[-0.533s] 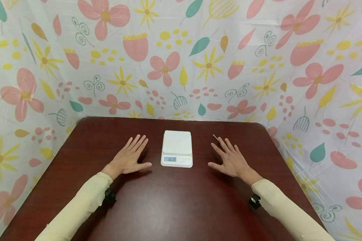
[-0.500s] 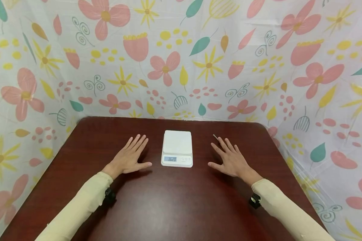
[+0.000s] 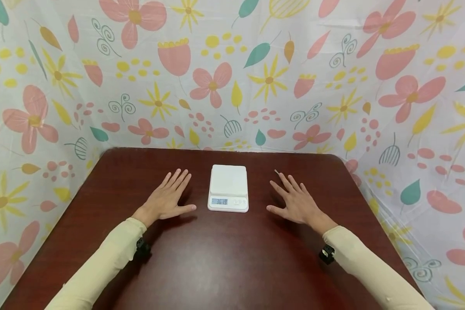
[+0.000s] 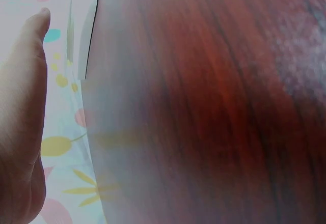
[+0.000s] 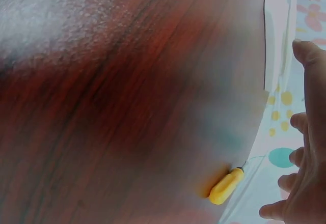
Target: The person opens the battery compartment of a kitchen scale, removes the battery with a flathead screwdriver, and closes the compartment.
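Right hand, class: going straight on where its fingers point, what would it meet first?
Likely the yellow-handled tool, its metal tip just past the fingertips; the right hand might pass above, depth being unclear.

The white digital scale [image 3: 228, 189] lies flat between the left hand [image 3: 164, 200] and the right hand [image 3: 296, 202], apart from both. Its platform [image 3: 228, 179] occupies the section toward the fingertips. The opposite section, level with the thumbs, carries the display [image 3: 219, 201] on the left-hand side and small button markings [image 3: 240, 202] on the right-hand side. The display appears to read 361.9. The yellow-handled tool [image 5: 225, 187] lies on its side beneath the right hand. The handle is rounded. The thin, light shaft [image 3: 277, 172] emerges just beyond the right fingertips, pointing forward.
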`<state>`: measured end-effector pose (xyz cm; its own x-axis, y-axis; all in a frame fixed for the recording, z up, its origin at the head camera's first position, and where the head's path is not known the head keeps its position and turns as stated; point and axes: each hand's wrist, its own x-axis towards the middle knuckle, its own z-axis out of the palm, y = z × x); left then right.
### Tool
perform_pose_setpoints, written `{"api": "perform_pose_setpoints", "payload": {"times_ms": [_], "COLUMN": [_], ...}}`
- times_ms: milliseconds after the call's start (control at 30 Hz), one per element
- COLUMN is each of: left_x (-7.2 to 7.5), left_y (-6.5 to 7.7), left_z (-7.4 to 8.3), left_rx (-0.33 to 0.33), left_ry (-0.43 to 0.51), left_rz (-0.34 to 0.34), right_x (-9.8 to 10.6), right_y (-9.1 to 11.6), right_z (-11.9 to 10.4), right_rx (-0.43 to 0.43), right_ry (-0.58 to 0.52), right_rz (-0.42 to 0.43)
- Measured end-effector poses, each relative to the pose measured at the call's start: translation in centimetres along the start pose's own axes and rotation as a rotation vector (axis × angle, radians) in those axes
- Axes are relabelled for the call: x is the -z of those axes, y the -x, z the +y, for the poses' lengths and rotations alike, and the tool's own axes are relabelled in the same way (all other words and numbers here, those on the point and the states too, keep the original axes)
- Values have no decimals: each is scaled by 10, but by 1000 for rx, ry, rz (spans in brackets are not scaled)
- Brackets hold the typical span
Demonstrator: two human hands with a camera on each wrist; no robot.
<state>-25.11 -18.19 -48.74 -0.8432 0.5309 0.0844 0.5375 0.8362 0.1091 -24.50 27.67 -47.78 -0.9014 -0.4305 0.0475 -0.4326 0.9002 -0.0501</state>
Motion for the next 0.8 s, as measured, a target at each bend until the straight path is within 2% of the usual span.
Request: {"api": "perform_pose_setpoints", "payload": {"times_ms": [133,333,600,800], "left_x": [4,21,36,31], "left_y": [-2,-11,-36,-57], "left_z": [-1,1,9,22], "left_rx": [6,-11,-10,-4], "left_ry": [-9,-21,-52,-19], "left_rz": [3,25,3,-20], "right_x": [4,16,36,34], "right_y": [-2,-7,-25,-48], "right_z": [-2,-9,-30,-48], "right_rx": [10,15,33,24], "right_ry": [1,14,-36,-72], "right_rz": [2,-10,-15,-24]}}
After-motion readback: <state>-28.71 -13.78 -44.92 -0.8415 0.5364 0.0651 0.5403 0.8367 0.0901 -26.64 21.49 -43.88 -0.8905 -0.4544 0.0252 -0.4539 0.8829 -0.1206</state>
